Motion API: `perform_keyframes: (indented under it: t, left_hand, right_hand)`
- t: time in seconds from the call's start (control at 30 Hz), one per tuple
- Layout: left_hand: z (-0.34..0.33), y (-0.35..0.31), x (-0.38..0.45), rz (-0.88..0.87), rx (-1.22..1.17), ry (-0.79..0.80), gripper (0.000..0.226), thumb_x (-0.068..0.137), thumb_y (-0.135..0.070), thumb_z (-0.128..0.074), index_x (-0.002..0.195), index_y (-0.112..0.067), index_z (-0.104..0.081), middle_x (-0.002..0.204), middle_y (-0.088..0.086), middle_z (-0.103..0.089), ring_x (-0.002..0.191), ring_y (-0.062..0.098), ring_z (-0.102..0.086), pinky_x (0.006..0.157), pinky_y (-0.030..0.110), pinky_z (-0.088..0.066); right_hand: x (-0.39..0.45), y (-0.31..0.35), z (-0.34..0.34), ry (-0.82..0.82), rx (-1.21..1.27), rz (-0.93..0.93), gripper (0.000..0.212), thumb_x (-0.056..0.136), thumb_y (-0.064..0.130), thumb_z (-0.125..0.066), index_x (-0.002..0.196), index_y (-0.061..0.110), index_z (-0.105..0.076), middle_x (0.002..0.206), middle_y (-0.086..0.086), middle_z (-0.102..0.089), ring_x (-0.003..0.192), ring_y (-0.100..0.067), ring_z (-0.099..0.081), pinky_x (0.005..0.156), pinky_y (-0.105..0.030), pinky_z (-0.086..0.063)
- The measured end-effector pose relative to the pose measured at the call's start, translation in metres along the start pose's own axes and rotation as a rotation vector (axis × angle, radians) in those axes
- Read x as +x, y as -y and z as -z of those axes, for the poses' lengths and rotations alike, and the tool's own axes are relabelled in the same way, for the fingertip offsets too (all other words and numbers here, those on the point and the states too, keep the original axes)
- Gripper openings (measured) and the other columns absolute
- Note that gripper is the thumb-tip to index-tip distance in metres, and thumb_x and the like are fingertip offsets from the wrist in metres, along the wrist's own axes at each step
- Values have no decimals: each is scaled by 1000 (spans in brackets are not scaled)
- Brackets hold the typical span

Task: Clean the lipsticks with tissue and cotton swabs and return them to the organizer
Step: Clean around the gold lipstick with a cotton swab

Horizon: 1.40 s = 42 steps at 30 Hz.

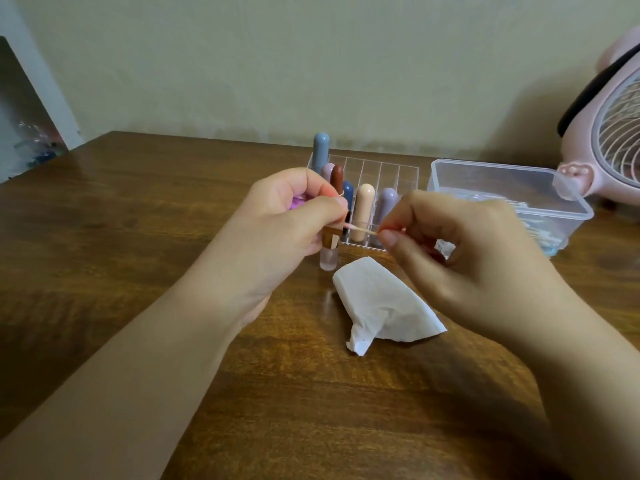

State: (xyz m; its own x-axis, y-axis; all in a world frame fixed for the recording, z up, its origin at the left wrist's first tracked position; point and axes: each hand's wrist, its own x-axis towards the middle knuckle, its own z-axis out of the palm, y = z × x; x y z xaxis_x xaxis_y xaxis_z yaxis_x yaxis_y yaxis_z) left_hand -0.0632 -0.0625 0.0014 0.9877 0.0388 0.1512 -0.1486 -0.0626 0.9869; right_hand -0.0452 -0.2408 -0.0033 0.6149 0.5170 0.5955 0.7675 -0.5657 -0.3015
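My left hand grips a lipstick upright; its frosted clear base and gold band show below my fingers, and something pink shows inside my palm. My right hand pinches a wooden-stick cotton swab, whose pink-stained tip touches the lipstick at my left fingertips. A crumpled white tissue lies on the table just below both hands. Behind them stands the clear acrylic organizer with several capped lipsticks in its left and front slots.
A clear plastic box holding cotton swabs sits to the right of the organizer. A pink desk fan stands at the far right. The wooden table ends at the wall behind.
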Motion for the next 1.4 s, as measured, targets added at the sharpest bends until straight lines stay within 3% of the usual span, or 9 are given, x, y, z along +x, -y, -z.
perform_keyframes:
  t: [0.17,0.3,0.37,0.57,0.7,0.9,1.1,1.2,1.4]
  left_hand:
    - [7,1,5,-15,41,-110,13,90,-9,-57,79,-13,-62,64,-6,-58,54,3,-48,52,20,-38]
    - [24,7,14,-82,304,-323,10,82,-25,-70,74,-24,-64,71,-3,-66,63,10,-57,65,31,-46]
    - [27,8,15,-84,447,-348,14,77,-30,-76,73,-25,-63,73,-2,-66,66,12,-59,60,27,-43]
    - [20,15,14,27,853,-227,18,75,-29,-78,76,-25,-60,79,-7,-60,72,8,-56,56,22,-38]
    - [14,21,15,45,966,-126,14,84,-35,-68,82,-26,-58,76,-6,-61,71,9,-57,59,24,-42]
    - [12,26,15,110,1029,-13,17,86,-39,-64,93,-25,-58,83,-4,-63,76,10,-60,66,27,-48]
    - [8,22,16,214,1170,63,28,92,-37,-57,116,-24,-59,105,-4,-60,95,11,-58,87,32,-51]
    - [4,17,20,278,1213,101,25,94,-33,-55,117,-23,-58,113,-2,-61,106,14,-56,95,34,-49]
    - [7,25,22,208,1231,78,28,93,-28,-59,120,-22,-56,119,-2,-58,109,15,-56,91,27,-47]
  right_hand:
    - [1,0,2,8,83,-93,10,87,22,-59,77,21,-60,52,0,-53,57,-17,-50,52,-19,-36]
    - [5,-8,5,8,115,-333,11,91,25,-56,80,24,-57,59,9,-63,49,-7,-51,46,-13,-37]
    - [6,-9,6,54,127,-429,12,93,28,-52,81,25,-54,56,14,-64,45,-2,-53,44,-9,-37]
    - [4,-11,0,222,-5,-556,16,90,29,-57,74,26,-60,62,8,-67,56,-2,-60,53,-17,-45]
    - [2,-10,-8,296,-185,-574,15,90,28,-55,79,25,-64,72,8,-60,64,-5,-53,49,-13,-35]
    - [0,-13,-21,388,-324,-629,14,90,29,-53,92,24,-66,85,4,-62,74,-11,-59,71,-29,-55]
    - [0,-19,-24,443,-428,-688,20,92,30,-49,105,28,-63,91,2,-62,78,-15,-62,73,-32,-57]
    - [2,-21,-26,497,-409,-721,23,94,34,-49,112,29,-61,97,3,-63,81,-14,-62,75,-31,-58]
    - [4,-12,-20,226,-322,-615,21,90,46,-53,99,29,-58,82,8,-61,73,-9,-57,68,-28,-55]
